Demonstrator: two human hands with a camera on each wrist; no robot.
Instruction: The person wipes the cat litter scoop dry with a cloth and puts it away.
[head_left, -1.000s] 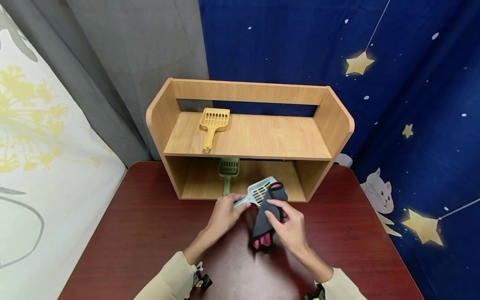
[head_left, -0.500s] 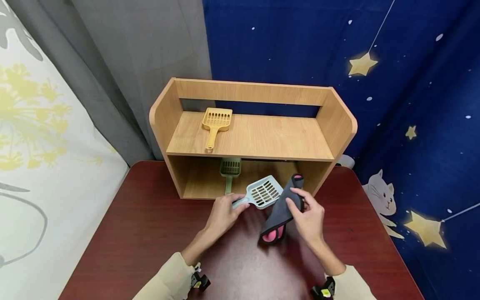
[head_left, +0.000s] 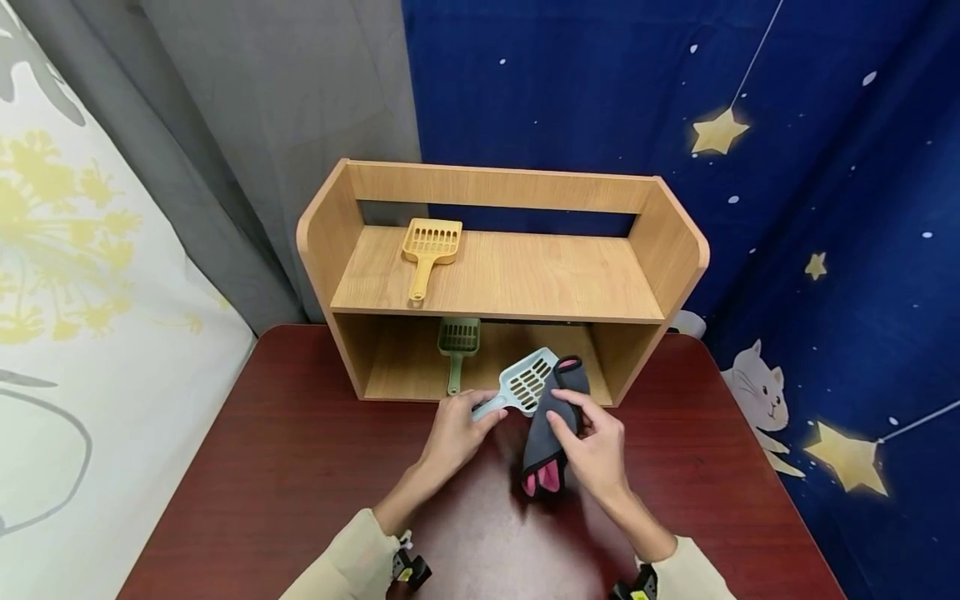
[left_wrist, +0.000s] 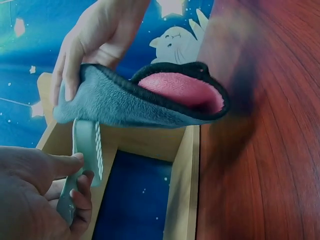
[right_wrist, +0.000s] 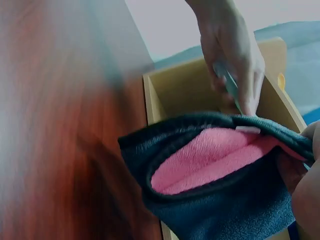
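My left hand [head_left: 456,433] grips the handle of a pale blue litter scoop [head_left: 527,377], its slotted head tilted up to the right. A folded grey cloth [head_left: 553,425] with black edging and a pink inner side is pinched in my right hand [head_left: 596,446]. The cloth lies against the scoop's right edge and covers part of it. In the left wrist view the cloth [left_wrist: 125,102] hangs over the scoop's tip, its pink fold [left_wrist: 180,90] facing out. The right wrist view has the scoop mostly hidden behind the cloth [right_wrist: 220,215].
A two-tier wooden shelf [head_left: 495,312] stands at the table's back. On its upper board lies a yellow litter scoop [head_left: 431,248]; a green litter scoop [head_left: 457,346] rests on the lower level. The dark red table [head_left: 300,483] extends around my hands. Curtains [head_left: 540,92] hang behind.
The cloth in my right hand went right along the scoop toward its edge, then came back left over the slots. My left hand has kept the scoop in nearly the same place.
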